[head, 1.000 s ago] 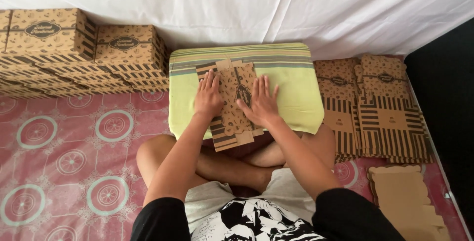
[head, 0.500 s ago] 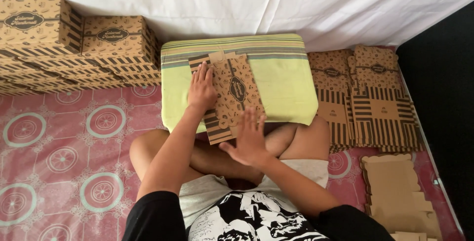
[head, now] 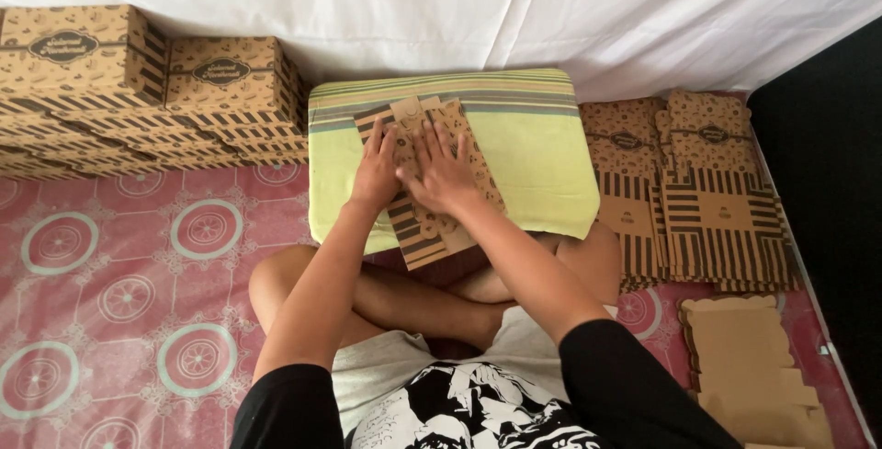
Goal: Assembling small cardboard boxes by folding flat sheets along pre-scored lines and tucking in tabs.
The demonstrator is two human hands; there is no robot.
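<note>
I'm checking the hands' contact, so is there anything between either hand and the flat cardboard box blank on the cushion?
Nothing visible. The left hand and right hand both lie flat directly on the flat box blank, which rests on the green cushion.

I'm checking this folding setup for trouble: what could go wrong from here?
1. The flat box blank overhangs the near edge of the soft green cushion; pressure from the left hand and right hand might crease it crookedly.
2. The leaning stack of folded boxes beside the cushion could possibly topple if bumped.
</note>
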